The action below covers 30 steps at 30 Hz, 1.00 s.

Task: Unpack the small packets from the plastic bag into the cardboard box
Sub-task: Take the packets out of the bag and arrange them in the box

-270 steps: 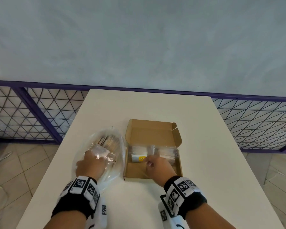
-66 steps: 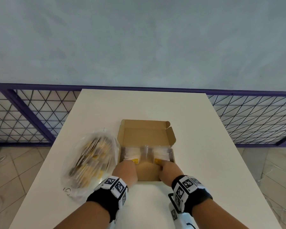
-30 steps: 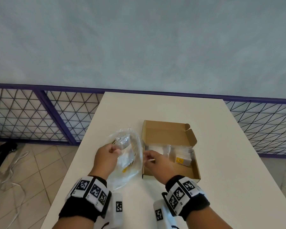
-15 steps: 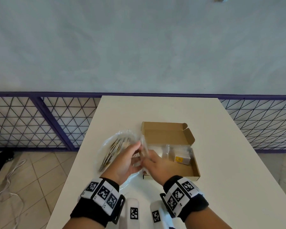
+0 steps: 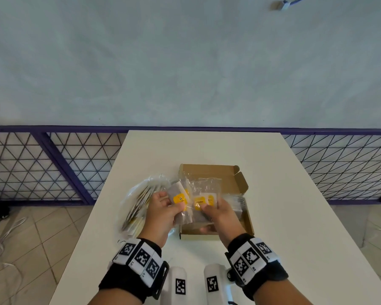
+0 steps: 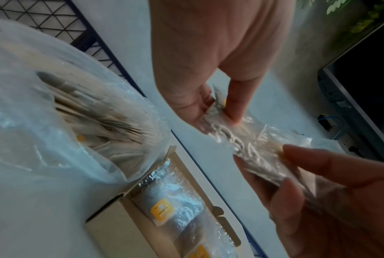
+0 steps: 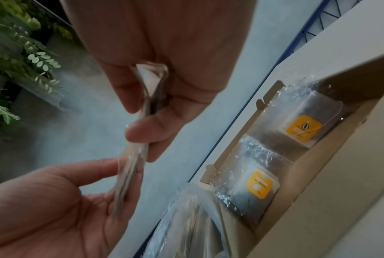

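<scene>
A small bunch of clear packets (image 5: 204,201) with yellow labels is held up over the front left of the open cardboard box (image 5: 216,172). My left hand (image 5: 172,203) pinches the bunch's left part (image 5: 179,199), and my right hand (image 5: 211,206) pinches the right part. In the left wrist view the same bunch (image 6: 259,157) spans both hands, and it shows edge-on in the right wrist view (image 7: 131,157). The clear plastic bag (image 5: 139,201) with several packets lies left of the box. More packets (image 5: 238,203) stand in rows inside the box (image 7: 303,129).
The white table (image 5: 273,216) carries only the bag and the box, with bare surface to the right and behind. A purple mesh fence (image 5: 53,168) runs behind the table. Tiled floor (image 5: 31,249) lies past the left edge.
Both hands came away from the bag's mouth holding packets. They now hold them up over the box's front left corner, spread slightly apart.
</scene>
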{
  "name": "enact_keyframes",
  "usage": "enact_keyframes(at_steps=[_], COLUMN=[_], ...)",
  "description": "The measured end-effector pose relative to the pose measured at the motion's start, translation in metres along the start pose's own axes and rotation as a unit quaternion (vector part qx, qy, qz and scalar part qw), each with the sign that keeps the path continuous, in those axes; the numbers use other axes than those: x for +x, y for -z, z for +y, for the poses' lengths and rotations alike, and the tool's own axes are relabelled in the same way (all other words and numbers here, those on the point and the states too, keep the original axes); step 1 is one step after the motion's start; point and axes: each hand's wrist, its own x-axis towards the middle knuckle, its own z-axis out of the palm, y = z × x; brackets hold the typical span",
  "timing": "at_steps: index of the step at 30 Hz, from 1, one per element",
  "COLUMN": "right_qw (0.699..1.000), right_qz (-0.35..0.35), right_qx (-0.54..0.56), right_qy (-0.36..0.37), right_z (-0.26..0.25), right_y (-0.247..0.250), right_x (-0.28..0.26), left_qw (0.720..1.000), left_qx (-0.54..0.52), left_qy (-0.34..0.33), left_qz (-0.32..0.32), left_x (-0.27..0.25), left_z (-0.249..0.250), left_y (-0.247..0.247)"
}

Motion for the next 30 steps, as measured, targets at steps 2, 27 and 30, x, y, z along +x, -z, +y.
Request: enact_keyframes(at_steps=[2,27,30], right_qw=[1.000,0.992,0.993], right_qz=[0.007,0.080,0.069], right_qx=[0.005,-0.094,-0.092], right_qy=[0.001,0.027,0.022], right_z=[-0.001,0.008,0.011], right_y=[0.006,0.048,0.041], right_x=[-0.001,0.016,0.017], left_qw=[1.000,0.976,0.970], left_qx=[-0.026,0.057,0.094], left_qy=[0.004,0.137,0.158], left_qz=[-0.017,0.163,0.159], left_x=[-0.002,0.037,0.045], left_z=[0.001,-0.021,-0.034], left_y=[-0.004,0.042,0.055])
